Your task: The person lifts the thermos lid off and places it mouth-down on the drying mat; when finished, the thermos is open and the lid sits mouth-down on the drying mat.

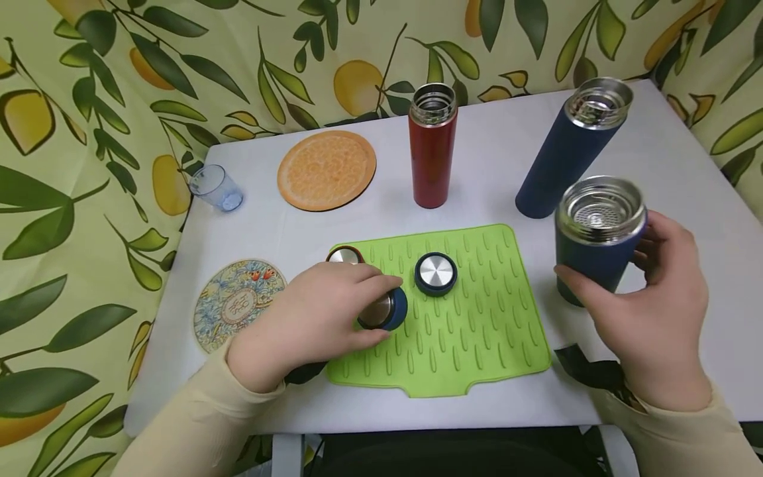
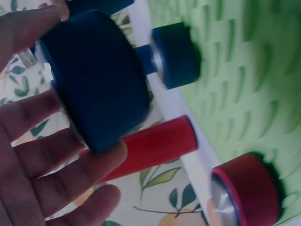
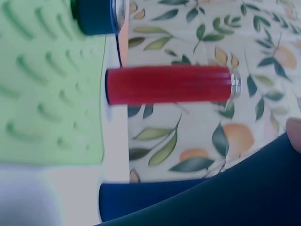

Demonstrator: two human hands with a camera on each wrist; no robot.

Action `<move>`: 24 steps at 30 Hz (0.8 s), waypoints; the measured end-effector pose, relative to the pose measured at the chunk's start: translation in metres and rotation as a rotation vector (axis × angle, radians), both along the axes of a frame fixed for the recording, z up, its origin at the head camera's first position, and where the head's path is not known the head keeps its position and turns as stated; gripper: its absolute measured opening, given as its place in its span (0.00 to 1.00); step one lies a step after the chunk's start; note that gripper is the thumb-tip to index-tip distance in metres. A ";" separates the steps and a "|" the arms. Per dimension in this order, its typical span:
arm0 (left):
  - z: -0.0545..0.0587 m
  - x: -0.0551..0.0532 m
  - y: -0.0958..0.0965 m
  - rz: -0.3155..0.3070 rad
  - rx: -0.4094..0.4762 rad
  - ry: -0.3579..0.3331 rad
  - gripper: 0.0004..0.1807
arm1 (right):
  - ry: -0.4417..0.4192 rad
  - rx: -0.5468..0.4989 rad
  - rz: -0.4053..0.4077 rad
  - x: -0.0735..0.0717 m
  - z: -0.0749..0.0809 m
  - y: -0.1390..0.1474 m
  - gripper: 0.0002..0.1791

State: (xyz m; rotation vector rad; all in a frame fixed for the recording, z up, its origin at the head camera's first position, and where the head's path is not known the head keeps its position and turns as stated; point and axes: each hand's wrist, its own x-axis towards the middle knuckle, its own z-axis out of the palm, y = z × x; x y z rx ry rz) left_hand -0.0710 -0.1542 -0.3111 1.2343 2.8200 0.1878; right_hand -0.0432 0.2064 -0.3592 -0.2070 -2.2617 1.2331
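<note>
My left hand (image 1: 322,311) pinches a blue bottle lid (image 1: 395,311) with a steel top between thumb and fingers, over the green mat (image 1: 477,351). In the left wrist view the held lid (image 2: 94,80) is tilted, its dark blue side facing the camera. My right hand (image 1: 658,318) grips a short navy thermos (image 1: 587,262) round its side; its steel mouth is uncovered and a perforated strainer shows inside. On the mat, a second blue lid (image 1: 436,273) with a steel top lies right of my left hand. A red lid (image 1: 344,254) is partly hidden behind that hand.
Behind the mat stands an uncovered red thermos (image 1: 432,159). A tall navy thermos (image 1: 563,159), also uncovered, stands at the back right. Further left are a round orange board (image 1: 326,169), a clear blue glass (image 1: 217,188) and a patterned round mat (image 1: 229,291). Leaf-printed cloth (image 1: 357,40) hangs behind.
</note>
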 end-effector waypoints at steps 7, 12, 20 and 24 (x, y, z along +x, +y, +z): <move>-0.020 0.002 0.001 -0.010 -0.087 -0.086 0.29 | -0.086 -0.066 -0.172 -0.001 -0.007 0.019 0.53; -0.031 0.003 0.000 -0.018 -0.105 -0.098 0.30 | -0.103 -0.125 -0.256 -0.003 -0.013 0.027 0.52; -0.041 0.004 -0.001 -0.028 -0.124 -0.096 0.34 | -0.089 -0.250 -0.285 -0.004 -0.013 0.026 0.55; -0.045 0.005 -0.001 -0.016 -0.118 -0.097 0.34 | -0.081 -0.271 -0.288 -0.004 -0.015 0.027 0.56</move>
